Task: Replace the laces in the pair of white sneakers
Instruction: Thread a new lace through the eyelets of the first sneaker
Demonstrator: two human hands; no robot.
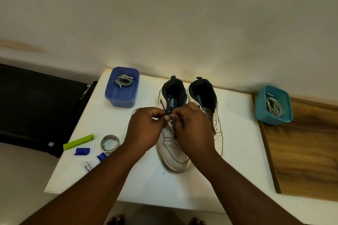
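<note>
Two white leather sneakers with dark blue linings are standing side by side on the white rectangular counter, heels toward the wall and toes toward the person. The left white sneaker is showing scuffed, slightly dirty panels with grey stitching, a rounded toe and a dark blue tongue with pale lettering. The right white sneaker is sitting just beside it, its toe half hidden behind the person's right forearm, and its eyelets are looking bare.

Both hands are meeting over the upper eyelets of the left sneaker. The left hand is curling its fingers, with the grip of thumb and fingertip closing on the white lace near the tongue. The right hand is likewise pinching the lace's end from the other side, its grip clamped together on it. Lower down, the white lace is crossing through several eyelets.

At the far left of the counter a blue plastic tub is holding a coiled grey lace. On a wooden surface to the right, a teal plastic tub is holding a bundle of pale laces. Near the counter's left edge are lying a green plastic clip, a roll of tape, a small blue cap and a partly hidden marker.
</note>
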